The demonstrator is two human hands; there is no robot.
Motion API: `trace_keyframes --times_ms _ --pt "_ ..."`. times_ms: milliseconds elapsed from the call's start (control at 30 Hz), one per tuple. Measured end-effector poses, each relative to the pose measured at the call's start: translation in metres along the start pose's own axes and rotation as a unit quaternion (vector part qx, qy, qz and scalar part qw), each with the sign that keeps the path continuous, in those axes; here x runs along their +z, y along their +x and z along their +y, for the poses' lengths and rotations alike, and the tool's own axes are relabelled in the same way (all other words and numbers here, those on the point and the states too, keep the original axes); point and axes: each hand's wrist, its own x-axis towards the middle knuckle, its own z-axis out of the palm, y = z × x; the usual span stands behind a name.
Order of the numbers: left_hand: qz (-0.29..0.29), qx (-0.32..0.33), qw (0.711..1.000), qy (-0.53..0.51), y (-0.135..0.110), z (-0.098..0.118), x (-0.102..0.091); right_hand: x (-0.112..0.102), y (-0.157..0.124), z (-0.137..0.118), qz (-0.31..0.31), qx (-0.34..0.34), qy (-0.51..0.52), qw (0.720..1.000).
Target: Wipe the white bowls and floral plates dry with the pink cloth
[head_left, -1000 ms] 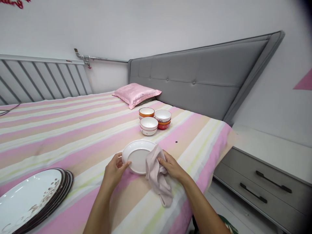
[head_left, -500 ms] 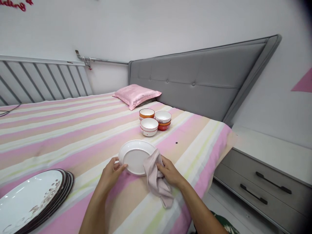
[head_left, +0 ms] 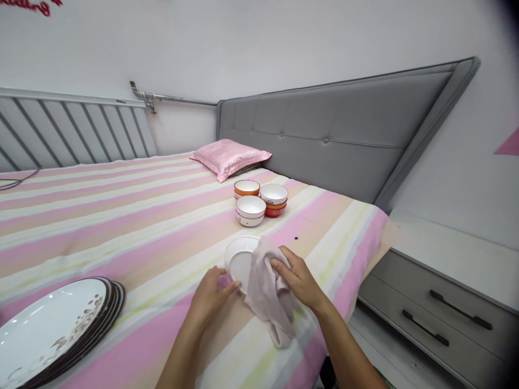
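Note:
A white plate (head_left: 240,263) is tilted above the striped bed sheet in front of me. My left hand (head_left: 214,296) grips its left rim, with the thumb on the near edge. Held in my right hand (head_left: 298,275) is a pale pink cloth (head_left: 265,289), which covers the plate's right part and hangs down toward the sheet. The plate's right rim is hidden behind the cloth. Just beyond the plate stand short stacks of bowls (head_left: 251,212), white inside, with red, orange and white outsides.
A stack of large oval plates (head_left: 52,324) with dark rims lies at the lower left. Farther back are a pink pillow (head_left: 230,156) and the grey headboard (head_left: 316,127). A drawer cabinet (head_left: 441,292) stands right of the bed. A small black object (head_left: 296,238) lies on the sheet.
Both hands have shifted right with the plate and cloth. The cloth now covers more of the plate. The view has turned slightly; the bowls have not moved on the bed.

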Motion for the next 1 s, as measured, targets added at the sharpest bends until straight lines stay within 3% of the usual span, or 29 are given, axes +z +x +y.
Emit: trace_keyframes --times_ms 100,267,333,800,1000 --pt "0.008 0.024 1.000 0.007 0.002 0.004 -0.006 0.007 0.000 -0.006 -0.027 -0.006 -0.011 1.000" --pt "0.034 0.207 0.977 0.029 -0.003 0.027 -0.015 0.014 -0.003 -0.020 -0.070 -0.024 -0.054 0.996" --pt "0.041 0.238 0.970 0.042 -0.005 0.031 -0.018 0.014 -0.004 -0.023 -0.078 -0.039 -0.075 0.993" --pt "0.050 0.176 0.983 -0.008 0.007 0.006 -0.030 0.007 -0.004 0.001 -0.096 -0.007 -0.082 0.992" --pt "0.049 0.176 0.983 -0.012 0.006 0.008 -0.032 0.008 -0.002 -0.014 -0.021 -0.042 -0.033 0.998"
